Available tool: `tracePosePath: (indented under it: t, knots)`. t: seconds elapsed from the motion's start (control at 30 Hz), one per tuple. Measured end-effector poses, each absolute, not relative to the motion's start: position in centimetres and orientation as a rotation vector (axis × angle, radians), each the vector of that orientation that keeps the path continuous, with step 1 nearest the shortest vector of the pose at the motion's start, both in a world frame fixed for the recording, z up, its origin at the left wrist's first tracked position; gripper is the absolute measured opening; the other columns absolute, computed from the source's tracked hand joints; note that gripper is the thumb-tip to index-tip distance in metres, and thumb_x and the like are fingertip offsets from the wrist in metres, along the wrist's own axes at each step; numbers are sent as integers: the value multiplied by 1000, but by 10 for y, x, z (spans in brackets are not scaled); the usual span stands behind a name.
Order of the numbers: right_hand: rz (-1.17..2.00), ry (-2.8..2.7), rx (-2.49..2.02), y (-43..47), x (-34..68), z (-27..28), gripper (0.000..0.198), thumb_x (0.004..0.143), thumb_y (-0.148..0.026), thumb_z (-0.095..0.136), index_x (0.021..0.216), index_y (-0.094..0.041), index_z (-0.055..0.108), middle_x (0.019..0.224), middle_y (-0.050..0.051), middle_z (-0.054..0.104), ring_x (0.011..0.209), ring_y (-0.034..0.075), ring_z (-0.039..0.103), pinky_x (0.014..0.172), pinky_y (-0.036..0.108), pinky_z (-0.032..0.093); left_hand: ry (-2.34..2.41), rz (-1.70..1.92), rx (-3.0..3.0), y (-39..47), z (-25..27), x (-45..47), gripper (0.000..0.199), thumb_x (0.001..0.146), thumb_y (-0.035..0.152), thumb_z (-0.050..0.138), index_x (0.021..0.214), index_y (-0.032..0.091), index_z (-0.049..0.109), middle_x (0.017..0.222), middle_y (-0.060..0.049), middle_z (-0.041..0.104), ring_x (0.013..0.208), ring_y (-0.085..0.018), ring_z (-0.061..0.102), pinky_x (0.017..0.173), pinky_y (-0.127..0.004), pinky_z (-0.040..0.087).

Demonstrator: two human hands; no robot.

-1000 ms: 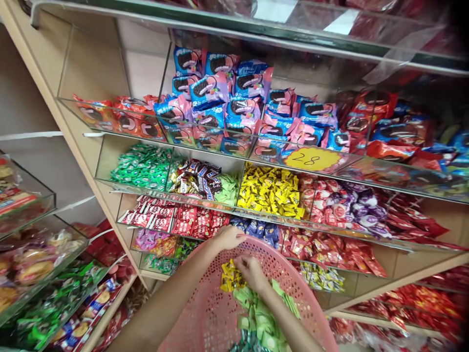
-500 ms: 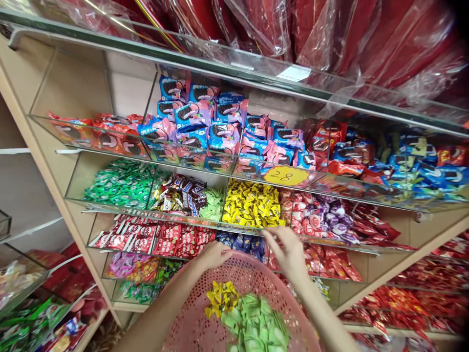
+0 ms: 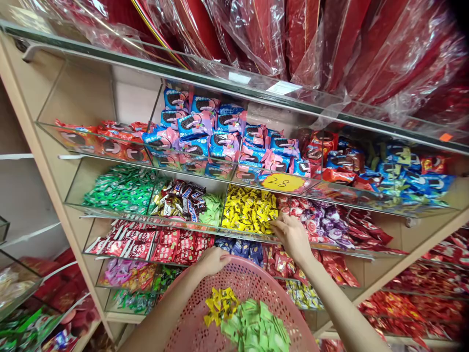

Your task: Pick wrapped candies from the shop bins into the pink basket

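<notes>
A light-wood shelving unit [image 3: 44, 142] fills the room ahead of both hands, its glass-fronted tiers stacked closely, so the right hand should work with a low wrist. Below and between the forearms is the pink perforated basket [image 3: 264, 278]; keeping it level calls for the steady hold that the left hand [image 3: 214, 260] has, fingers curled over its far rim. The right hand [image 3: 293, 237], fingertips bunched together, is at the glass lip; whether it grips anything cannot be told. Back towards the body from it, green packets [image 3: 256, 325] lie heaped in the basket. At its fingertips are the shelf's yellow-wrapped candies [image 3: 249, 208], best pinched lightly and lifted clear of the glass. A smaller yellow pile [image 3: 222, 305] lies in the basket, below the left hand.
</notes>
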State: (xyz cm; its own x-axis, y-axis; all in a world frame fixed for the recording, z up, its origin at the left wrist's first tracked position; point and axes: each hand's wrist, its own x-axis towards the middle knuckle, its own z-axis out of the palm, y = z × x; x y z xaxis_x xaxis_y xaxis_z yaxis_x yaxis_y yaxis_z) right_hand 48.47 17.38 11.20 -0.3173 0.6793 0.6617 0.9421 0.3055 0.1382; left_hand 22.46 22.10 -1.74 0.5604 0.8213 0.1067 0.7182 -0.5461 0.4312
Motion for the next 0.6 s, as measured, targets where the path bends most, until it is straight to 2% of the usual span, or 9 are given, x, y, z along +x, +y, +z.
tracePosePath:
  t: [0.1, 0.33, 0.43, 0.6]
  knots:
    - [-722, -2027, -1403, 176, 486, 119, 27, 94, -27, 44, 85, -18, 68, 82, 6, 59, 77, 19, 48, 68, 31, 36, 1271, 428, 2437, 220, -14, 224, 33, 85, 42, 40, 72, 22, 63, 73, -3, 69, 69, -16, 60, 54, -24, 24]
    - [-635, -1711, -1142, 140, 464, 137, 15, 90, -27, 52, 95, -20, 65, 88, 6, 60, 84, 20, 54, 74, 33, 42, 1285, 403, 2430, 212, -3, 226, 36, 85, 42, 40, 67, 20, 62, 71, -4, 68, 66, -15, 59, 53, -25, 23]
    - [-460, -1803, -1148, 119, 435, 108, 12, 90, -26, 54, 95, -22, 64, 91, 6, 62, 87, 20, 55, 77, 35, 41, 1293, 418, 2421, 212, -5, 227, 36, 85, 44, 41, 72, 21, 66, 76, -5, 71, 69, -17, 61, 52, -25, 23]
    - [-1, -2140, -1439, 110, 394, 10, 20, 91, -27, 48, 79, -23, 63, 84, 3, 63, 79, 20, 53, 70, 33, 36, 1256, 443, 2420, 212, -7, 226, 37, 86, 44, 40, 82, 23, 70, 84, -4, 73, 74, -17, 62, 54, -25, 26]
